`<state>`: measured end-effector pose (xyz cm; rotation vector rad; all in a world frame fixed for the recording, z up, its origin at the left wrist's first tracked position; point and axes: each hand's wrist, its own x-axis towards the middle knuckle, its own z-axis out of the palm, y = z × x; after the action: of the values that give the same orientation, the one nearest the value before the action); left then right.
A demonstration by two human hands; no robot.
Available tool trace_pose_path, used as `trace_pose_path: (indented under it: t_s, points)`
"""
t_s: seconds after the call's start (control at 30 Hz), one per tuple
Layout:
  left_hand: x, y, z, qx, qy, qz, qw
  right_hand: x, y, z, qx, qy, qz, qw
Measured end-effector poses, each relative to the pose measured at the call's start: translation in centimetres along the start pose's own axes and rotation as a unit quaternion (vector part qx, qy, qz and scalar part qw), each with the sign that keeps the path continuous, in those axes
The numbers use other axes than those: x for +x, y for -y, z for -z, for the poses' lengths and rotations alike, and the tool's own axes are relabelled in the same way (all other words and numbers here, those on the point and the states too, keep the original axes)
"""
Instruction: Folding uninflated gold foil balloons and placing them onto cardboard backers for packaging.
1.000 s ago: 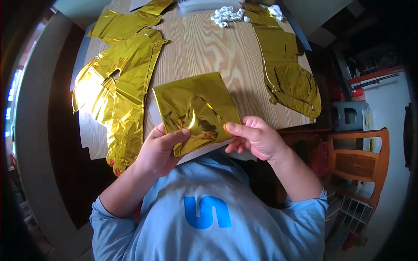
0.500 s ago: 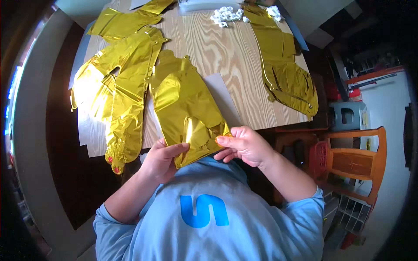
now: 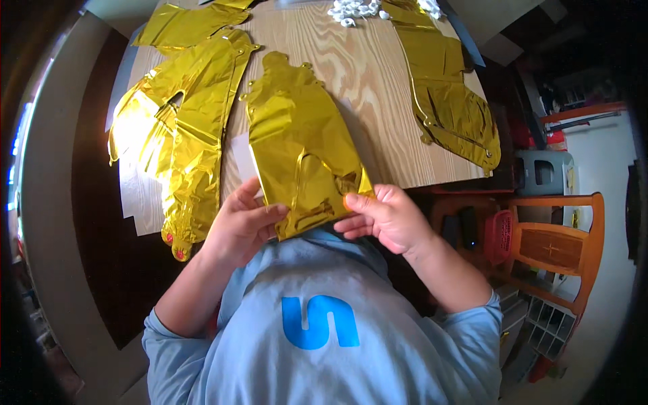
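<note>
1. Gold foil balloon [image 3: 300, 145] lies flat, mid table [image 3: 378, 101], near end off the edge.
2. L hand [image 3: 239, 226] & R hand [image 3: 388, 216] both pinch that near end.
3. Judgement: keep grip light, avoid creasing the foil.

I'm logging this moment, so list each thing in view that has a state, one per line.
Gold foil balloon in hand: deflated, unfolded flat on the table, near end pinched.
Left hand: gripping the balloon's near edge.
Right hand: gripping the same edge.
Gold balloons at left: deflated, crumpled, overlapping.
Gold balloon at right: deflated, lying flat.
White pieces: heaped at the far edge.
</note>
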<state>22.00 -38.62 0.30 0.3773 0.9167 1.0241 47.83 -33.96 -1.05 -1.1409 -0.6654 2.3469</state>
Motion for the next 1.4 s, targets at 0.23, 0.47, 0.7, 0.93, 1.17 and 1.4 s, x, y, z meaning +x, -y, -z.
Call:
trace_pose_path:
  t_s: [0.23, 0.47, 0.7, 0.93, 1.17, 1.4]
  points:
    - [1.1, -1.4, 0.4, 0.154, -0.094, -0.086, 0.980, 2.2, 3.4, 0.3, -0.212, -0.072, 0.053, 0.973]
    - [-1.2, -0.5, 1.6, 0.104, -0.066, -0.075, 0.990, 2.4, 3.6, 0.1, -0.172, -0.069, 0.018, 0.983]
    - [-0.5, -0.5, 0.8, 0.048, -0.064, -0.041, 0.996, 2.3, 3.6, 0.6, -0.173, -0.053, 0.012, 0.983]
    - [0.0, -1.6, -0.3, 0.079, -0.085, 0.019, 0.993, 1.9, 3.4, 0.1, -0.189, -0.045, 0.017, 0.981]
    - [0.2, -0.5, 0.5, 0.151, -0.032, -0.051, 0.987, 1.9, 2.9, -0.2, -0.188, -0.069, 0.046, 0.979]
    - [0.5, -1.0, 0.6, 0.234, -0.081, -0.094, 0.964, 1.8, 3.0, 0.1, -0.195, -0.061, 0.037, 0.978]
